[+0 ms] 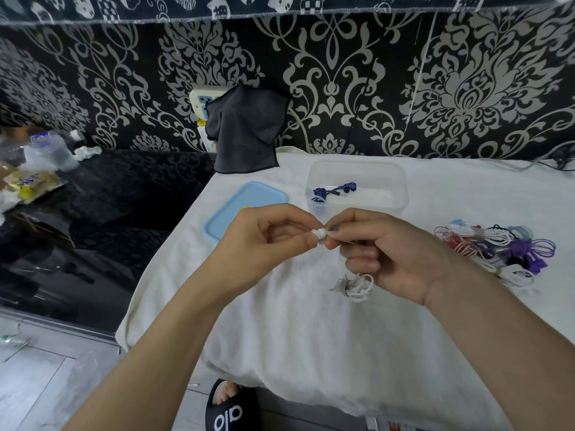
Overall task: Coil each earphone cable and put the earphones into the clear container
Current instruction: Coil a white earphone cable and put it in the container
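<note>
Slipper (224, 409): black, with white lettering, on the floor below the near edge of the white towel, with toes showing in it.
White towel (295, 337): thick, fluffy cloth draped over the work surface; everything below is placed relative to it.
Left hand (267, 241): above the towel's middle, fingers curled, thumb and forefinger pinching the left end of a small white earbud piece (320, 235).
Right hand (389, 253): just right of the left hand, fingertips pinching the other end of the same piece; its lower fingers curl round a white earphone cable (357, 286) that hangs in loose loops under the palm, just over the towel.
Hidden: the hands cover the near wall of the container and a corner of the lid.
Earphone pile (497, 250): tangled thin cables in white, red, purple and dark colours, on the towel's right side, well apart from the hands.
Blue lid (236, 206): flat, rounded rectangle of pale blue plastic, on the towel left of the container.
Clear container (401, 188): see-through plastic box with rounded corners, toward the towel's far edge; a coiled blue earphone (333, 191) lies inside.
Dark cloth (245, 129): grey-black fabric hanging at the towel's far left corner, over a wall socket (203, 101).
Wall (342, 73): black with a silver damask pattern, behind the towel.
Clutter (34, 169): blurred bottles and wrappers on a dark surface, far left of the towel.
</note>
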